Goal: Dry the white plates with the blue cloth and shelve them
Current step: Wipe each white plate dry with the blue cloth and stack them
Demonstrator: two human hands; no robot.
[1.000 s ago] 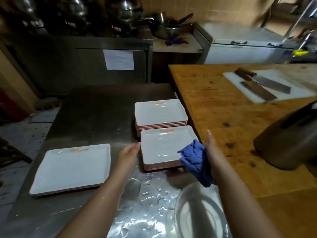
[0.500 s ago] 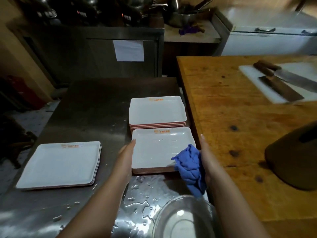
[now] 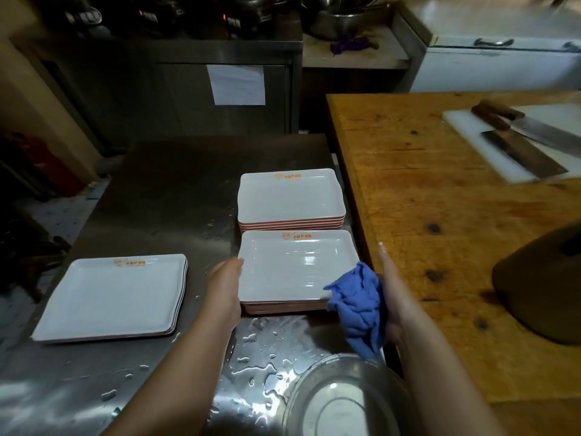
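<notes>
worktop [image 3: 163,190]: steel, wet patches seen just below the fingers
near plate stack [image 3: 295,269]: flanked by both hands, left edge touched by the left hand [image 3: 224,286], fingers straight-ish
far stack [image 3: 290,196]: just beyond the fingertips
blue cloth [image 3: 358,309]: bunched in the right hand [image 3: 394,297], draped over the stack's right corner

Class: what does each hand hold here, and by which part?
Right hand holds the blue cloth bunched in its palm. Left hand touches the near stack's left edge; grip unclear.
</notes>
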